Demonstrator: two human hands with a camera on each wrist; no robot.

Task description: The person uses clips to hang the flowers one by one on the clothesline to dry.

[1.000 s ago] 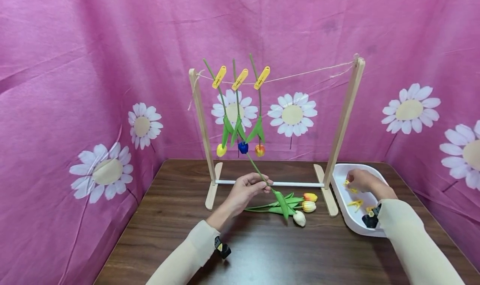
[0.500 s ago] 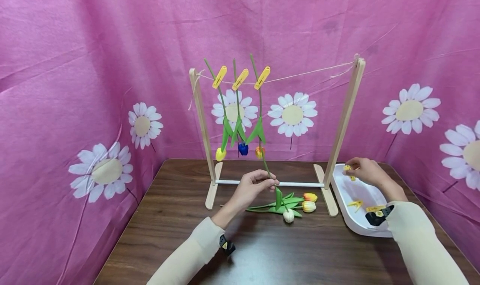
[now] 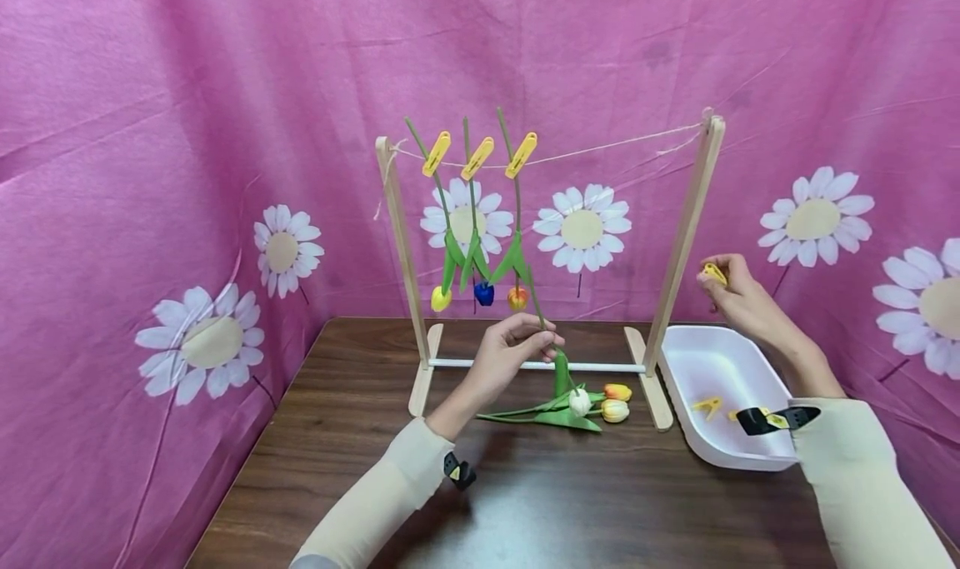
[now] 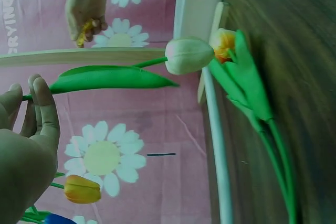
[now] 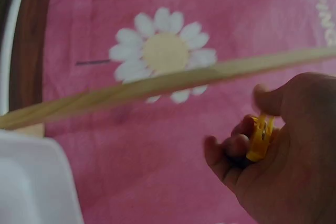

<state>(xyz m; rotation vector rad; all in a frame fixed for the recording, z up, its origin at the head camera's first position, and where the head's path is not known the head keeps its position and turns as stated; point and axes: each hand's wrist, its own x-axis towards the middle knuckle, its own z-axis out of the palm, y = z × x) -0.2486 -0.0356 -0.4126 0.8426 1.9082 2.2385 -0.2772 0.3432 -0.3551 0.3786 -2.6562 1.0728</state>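
Note:
My left hand (image 3: pixel 512 354) pinches the green stem of a white tulip (image 4: pixel 189 56), which hangs bloom down with its long leaf below the fingers. Over at the right, my right hand (image 3: pixel 750 306) holds a yellow clothespin (image 5: pixel 261 137) between thumb and fingers, above the white tray (image 3: pixel 678 386). Two more tulips, an orange-yellow one (image 3: pixel 618 392) and a pale yellow one (image 3: pixel 615 411), lie on the table behind the hanging bloom. Yellow clothespins fix a yellow tulip (image 3: pixel 441 299), a blue tulip (image 3: pixel 483 294) and an orange-red tulip (image 3: pixel 517 298) upside down to a string (image 3: pixel 600 147).
The string runs between two wooden posts (image 3: pixel 686 244), joined low down by a white rod (image 3: pixel 600 367). Inside the tray lies a yellow clothespin (image 3: pixel 707 408). A pink cloth (image 3: pixel 360 69) printed with daisies hangs behind the dark wooden table (image 3: pixel 345 386).
My right hand has risen out of the tray with a yellow clothespin. The left hand has lifted the white tulip a little, moved slightly right, and the stem now stands more upright.

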